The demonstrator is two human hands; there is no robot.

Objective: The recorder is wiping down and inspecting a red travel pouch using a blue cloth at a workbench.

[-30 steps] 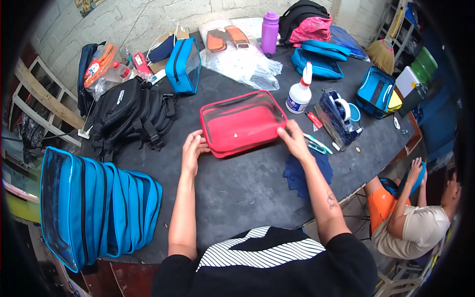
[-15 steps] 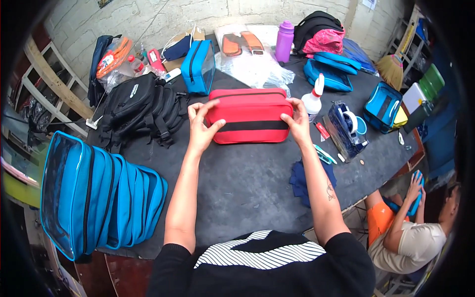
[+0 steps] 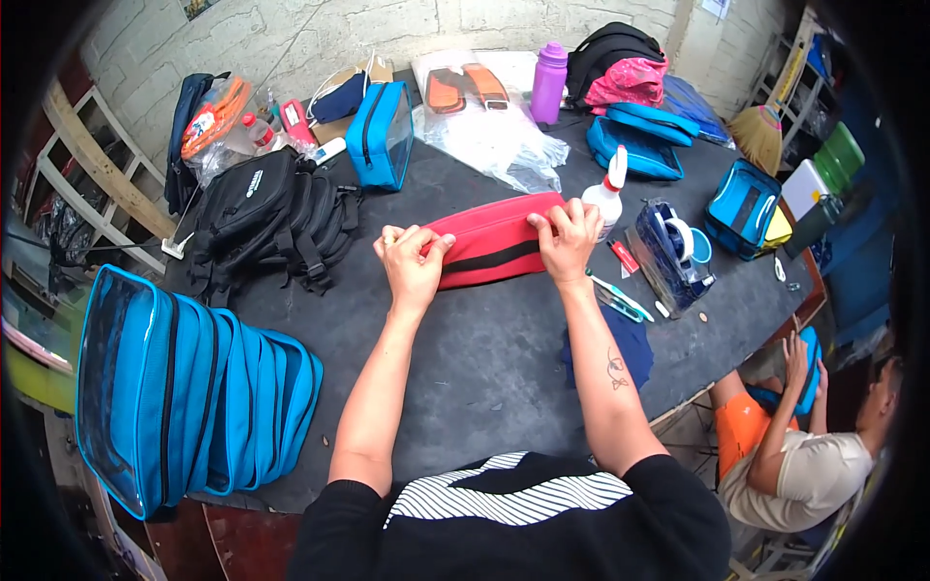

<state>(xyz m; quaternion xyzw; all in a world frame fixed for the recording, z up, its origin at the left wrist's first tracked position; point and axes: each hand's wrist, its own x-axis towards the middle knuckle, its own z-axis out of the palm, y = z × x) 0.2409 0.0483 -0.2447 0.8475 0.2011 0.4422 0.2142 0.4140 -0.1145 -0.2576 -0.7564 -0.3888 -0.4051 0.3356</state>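
Observation:
A red zippered pouch (image 3: 494,230) with a black band along its side is between my hands over the dark table. My left hand (image 3: 413,268) pinches its left end, thumb on the near face and fingers curled over the top. My right hand (image 3: 569,242) grips the right end the same way, fingers bent over the top edge. The pouch tilts, its right end a little farther off than its left. My fingers hide both ends of it. Just beyond my right hand stands a white spray bottle (image 3: 603,203).
Nested blue clear-sided bags (image 3: 208,378) stand at the left. A black backpack (image 3: 271,218), a blue pouch (image 3: 380,136) and a purple bottle (image 3: 549,82) lie farther back. A tape dispenser (image 3: 668,257) sits right, above dark blue cloth (image 3: 620,339). A seated person (image 3: 799,455) handles a blue item.
Both hands have closed more tightly over the pouch's ends. The pouch has tipped and slanted, so less of its front face shows.

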